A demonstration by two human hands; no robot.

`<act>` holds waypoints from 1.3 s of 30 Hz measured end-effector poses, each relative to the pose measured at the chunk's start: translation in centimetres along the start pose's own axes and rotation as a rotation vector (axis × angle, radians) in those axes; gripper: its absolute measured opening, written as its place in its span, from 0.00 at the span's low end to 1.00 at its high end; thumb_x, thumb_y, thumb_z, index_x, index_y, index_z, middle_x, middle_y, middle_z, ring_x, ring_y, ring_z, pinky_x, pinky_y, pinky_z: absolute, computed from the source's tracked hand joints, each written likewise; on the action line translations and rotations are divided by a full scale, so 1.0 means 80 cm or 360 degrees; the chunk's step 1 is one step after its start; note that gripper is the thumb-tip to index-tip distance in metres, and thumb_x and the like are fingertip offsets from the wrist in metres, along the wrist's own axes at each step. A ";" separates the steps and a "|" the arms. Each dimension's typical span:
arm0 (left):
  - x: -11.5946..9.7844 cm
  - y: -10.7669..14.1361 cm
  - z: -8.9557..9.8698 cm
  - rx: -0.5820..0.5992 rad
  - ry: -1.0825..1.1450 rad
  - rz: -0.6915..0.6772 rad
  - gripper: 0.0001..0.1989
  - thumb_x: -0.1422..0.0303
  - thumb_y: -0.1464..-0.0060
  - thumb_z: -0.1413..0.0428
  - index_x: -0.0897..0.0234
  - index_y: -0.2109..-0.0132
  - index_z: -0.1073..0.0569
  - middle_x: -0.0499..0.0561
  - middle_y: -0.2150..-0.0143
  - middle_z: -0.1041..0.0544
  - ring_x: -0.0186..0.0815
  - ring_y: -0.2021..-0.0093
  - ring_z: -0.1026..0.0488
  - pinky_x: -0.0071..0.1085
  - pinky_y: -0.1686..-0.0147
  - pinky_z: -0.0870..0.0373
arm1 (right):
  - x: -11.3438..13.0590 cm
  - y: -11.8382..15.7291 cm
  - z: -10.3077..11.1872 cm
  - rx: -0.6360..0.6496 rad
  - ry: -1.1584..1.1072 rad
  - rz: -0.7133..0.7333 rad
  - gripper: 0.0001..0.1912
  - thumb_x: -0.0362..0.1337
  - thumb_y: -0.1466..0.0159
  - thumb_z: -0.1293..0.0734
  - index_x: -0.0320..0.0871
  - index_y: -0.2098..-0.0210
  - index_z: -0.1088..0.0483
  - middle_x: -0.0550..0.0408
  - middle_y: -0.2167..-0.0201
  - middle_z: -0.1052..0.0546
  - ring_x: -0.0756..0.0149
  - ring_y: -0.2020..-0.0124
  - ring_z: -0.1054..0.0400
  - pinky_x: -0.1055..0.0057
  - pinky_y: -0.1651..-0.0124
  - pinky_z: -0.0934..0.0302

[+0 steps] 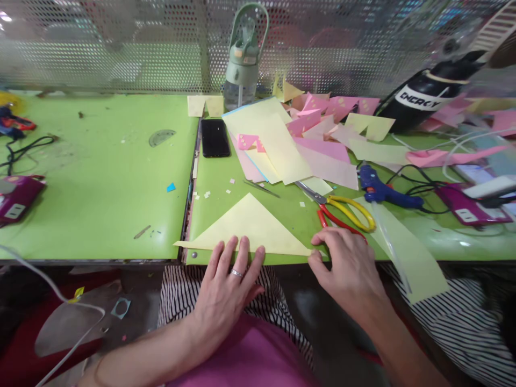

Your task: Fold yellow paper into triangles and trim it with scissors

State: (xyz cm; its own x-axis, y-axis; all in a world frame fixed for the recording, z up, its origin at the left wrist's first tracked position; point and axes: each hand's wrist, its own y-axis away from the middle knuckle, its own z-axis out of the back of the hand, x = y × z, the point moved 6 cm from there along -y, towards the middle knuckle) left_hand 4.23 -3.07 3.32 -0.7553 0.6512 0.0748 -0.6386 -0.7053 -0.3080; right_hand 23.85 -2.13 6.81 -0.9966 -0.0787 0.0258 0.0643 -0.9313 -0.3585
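Note:
A pale yellow paper (250, 226), folded into a triangle with its tip pointing away from me, lies along the front edge of the green table. My left hand (228, 282) rests with spread fingertips on its lower edge, a ring on one finger. At the triangle's right corner is my right hand (344, 263), its fingers curled and the thumb close to the index finger; the paper's narrow end reaches between them. Just beyond my right hand lie scissors (322, 201) with one yellow and one red handle.
Paper sheets (278, 145), a black phone (215, 138) and a bottle (242, 70) stand or lie behind. A blue glue gun (382, 188) with cables is at the right, near a black ENERGY bottle (427, 97). A table seam (189, 199) runs left of the triangle.

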 end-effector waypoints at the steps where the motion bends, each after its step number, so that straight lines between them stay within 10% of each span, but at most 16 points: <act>1: 0.000 0.000 0.000 -0.0002 0.0007 0.0001 0.31 0.51 0.38 0.51 0.58 0.33 0.41 0.57 0.34 0.36 0.49 0.35 0.39 0.47 0.37 0.41 | 0.000 0.000 0.000 0.0012 -0.0006 0.0012 0.04 0.31 0.40 0.40 0.44 0.66 0.35 0.48 0.66 0.28 0.54 0.63 0.33 0.60 0.62 0.44; 7: -0.001 -0.003 0.001 -0.0020 0.0022 0.0006 0.30 0.51 0.38 0.51 0.58 0.33 0.40 0.57 0.35 0.34 0.49 0.36 0.37 0.47 0.38 0.39 | 0.021 0.010 0.021 -0.0053 0.0134 0.0168 0.16 0.27 0.37 0.42 0.43 0.53 0.30 0.46 0.55 0.22 0.52 0.57 0.29 0.55 0.55 0.42; 15: 0.000 -0.010 0.005 0.0034 -0.0088 -0.0054 0.28 0.55 0.36 0.52 0.61 0.33 0.41 0.56 0.35 0.35 0.50 0.35 0.38 0.46 0.37 0.41 | 0.103 0.037 -0.014 -0.0132 -0.0072 0.0746 0.34 0.39 0.31 0.42 0.26 0.31 0.54 0.30 0.45 0.28 0.44 0.43 0.34 0.47 0.42 0.44; 22: 0.019 -0.007 0.005 0.0110 -0.0036 -0.0056 0.41 0.43 0.40 0.57 0.67 0.31 0.46 0.62 0.31 0.42 0.52 0.32 0.45 0.47 0.34 0.48 | 0.101 0.038 -0.028 -0.0310 -0.0030 0.0747 0.37 0.44 0.31 0.42 0.23 0.31 0.54 0.27 0.48 0.26 0.41 0.48 0.30 0.48 0.44 0.41; 31: 0.107 0.020 0.020 0.0053 -0.0093 0.0199 0.50 0.34 0.48 0.64 0.71 0.33 0.42 0.62 0.33 0.38 0.50 0.31 0.46 0.55 0.32 0.72 | 0.109 0.035 -0.016 -0.0358 0.0004 0.0695 0.38 0.42 0.35 0.34 0.26 0.33 0.48 0.33 0.47 0.26 0.46 0.46 0.30 0.51 0.41 0.42; 39: 0.074 0.035 0.042 -0.0356 -0.0026 0.0011 0.25 0.57 0.39 0.44 0.60 0.38 0.34 0.53 0.38 0.30 0.47 0.34 0.41 0.53 0.33 0.60 | 0.097 0.035 -0.001 -0.0489 -0.0292 0.0659 0.12 0.30 0.37 0.31 0.38 0.54 0.29 0.46 0.59 0.19 0.60 0.56 0.25 0.60 0.44 0.41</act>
State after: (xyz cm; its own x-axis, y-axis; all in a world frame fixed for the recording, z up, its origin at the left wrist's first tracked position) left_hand -2.51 -2.10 6.07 -0.7630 0.6406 0.0868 -0.5861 -0.6288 -0.5110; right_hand 16.32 -5.33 5.90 -0.8640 -0.5031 -0.0226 0.4035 -0.6647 -0.6289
